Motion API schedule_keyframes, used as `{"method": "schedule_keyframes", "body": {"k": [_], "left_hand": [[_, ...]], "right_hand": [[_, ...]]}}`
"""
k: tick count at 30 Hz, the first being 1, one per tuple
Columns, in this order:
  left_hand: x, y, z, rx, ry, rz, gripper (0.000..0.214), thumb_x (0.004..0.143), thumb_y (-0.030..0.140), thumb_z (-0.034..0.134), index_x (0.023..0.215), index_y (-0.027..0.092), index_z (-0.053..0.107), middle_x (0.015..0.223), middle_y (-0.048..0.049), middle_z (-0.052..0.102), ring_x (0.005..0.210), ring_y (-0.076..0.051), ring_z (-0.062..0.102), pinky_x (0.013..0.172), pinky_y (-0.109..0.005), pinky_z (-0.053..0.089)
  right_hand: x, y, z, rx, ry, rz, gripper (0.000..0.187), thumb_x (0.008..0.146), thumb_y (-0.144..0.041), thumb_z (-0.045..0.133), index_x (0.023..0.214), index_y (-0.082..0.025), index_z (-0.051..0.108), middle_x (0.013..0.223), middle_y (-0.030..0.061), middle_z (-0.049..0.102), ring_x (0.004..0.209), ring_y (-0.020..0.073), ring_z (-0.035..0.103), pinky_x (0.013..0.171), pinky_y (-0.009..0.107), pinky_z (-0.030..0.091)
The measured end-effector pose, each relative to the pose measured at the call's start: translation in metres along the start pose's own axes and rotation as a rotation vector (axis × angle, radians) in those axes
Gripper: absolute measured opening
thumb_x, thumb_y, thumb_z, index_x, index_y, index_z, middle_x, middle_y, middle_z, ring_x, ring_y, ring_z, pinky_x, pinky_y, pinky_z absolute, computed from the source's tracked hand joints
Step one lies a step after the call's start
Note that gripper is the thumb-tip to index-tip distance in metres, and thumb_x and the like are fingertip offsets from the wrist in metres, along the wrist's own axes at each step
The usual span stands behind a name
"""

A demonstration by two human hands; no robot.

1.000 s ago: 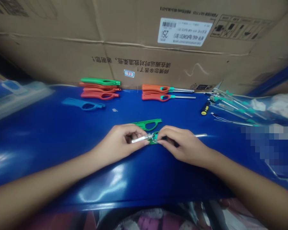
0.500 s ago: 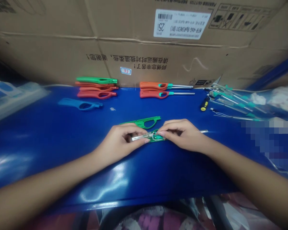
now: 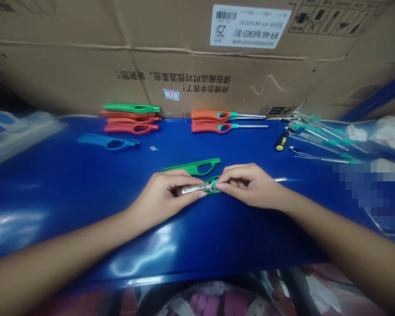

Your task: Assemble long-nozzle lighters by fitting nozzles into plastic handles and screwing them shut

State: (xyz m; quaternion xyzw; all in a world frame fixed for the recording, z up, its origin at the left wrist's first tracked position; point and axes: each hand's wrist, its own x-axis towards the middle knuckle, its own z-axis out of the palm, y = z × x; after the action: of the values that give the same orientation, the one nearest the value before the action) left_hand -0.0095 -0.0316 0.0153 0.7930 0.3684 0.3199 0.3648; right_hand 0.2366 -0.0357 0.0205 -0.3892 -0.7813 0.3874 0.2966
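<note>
My left hand (image 3: 174,188) grips a clear fuel tube (image 3: 194,188) between thumb and fingers. The tube lies at a slight slant over a green lighter shell half (image 3: 213,192), which my hands partly cover. At the tube's right end, the thumb and fingertips of my right hand (image 3: 245,184) pinch a small teal part (image 3: 214,183), mostly hidden. A thin metal rod (image 3: 281,179) pokes out to the right from behind my right hand. Just beyond, a second green shell half (image 3: 194,167) rests on the blue table (image 3: 197,237), its back end behind my left hand.
Farther back lie stacked green and red lighter shells (image 3: 131,127), a blue shell (image 3: 108,141) and tiny pins (image 3: 153,148). Two lighters with metal rods (image 3: 213,127) rest against the cardboard (image 3: 85,74). Rod assemblies (image 3: 329,136) and a black-yellow screwdriver (image 3: 282,139) lie right. A clear container (image 3: 23,136) stands left.
My right fingertips have shifted slightly left on the teal part, and less of it shows. My left hand keeps its hold on the fuel tube. The view has tilted a little.
</note>
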Motion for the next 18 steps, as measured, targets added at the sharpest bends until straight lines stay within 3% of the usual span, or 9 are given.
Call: {"method": "schedule_keyframes", "body": {"k": [18], "left_hand": [[-0.0022, -0.0008, 0.0017, 0.028, -0.037, 0.016, 0.021, 0.088, 0.028, 0.073, 0.107, 0.021, 0.08, 0.089, -0.0059, 0.075, 0.074, -0.016, 0.068, 0.066, -0.026, 0.054]], "right_hand": [[0.0007, -0.0001, 0.0017, -0.009, -0.018, -0.033, 0.017, 0.094, -0.024, 0.063, 0.083, -0.015, 0.071, 0.075, 0.0003, 0.061, 0.055, 0.0061, 0.042, 0.047, 0.021, 0.03]]}}
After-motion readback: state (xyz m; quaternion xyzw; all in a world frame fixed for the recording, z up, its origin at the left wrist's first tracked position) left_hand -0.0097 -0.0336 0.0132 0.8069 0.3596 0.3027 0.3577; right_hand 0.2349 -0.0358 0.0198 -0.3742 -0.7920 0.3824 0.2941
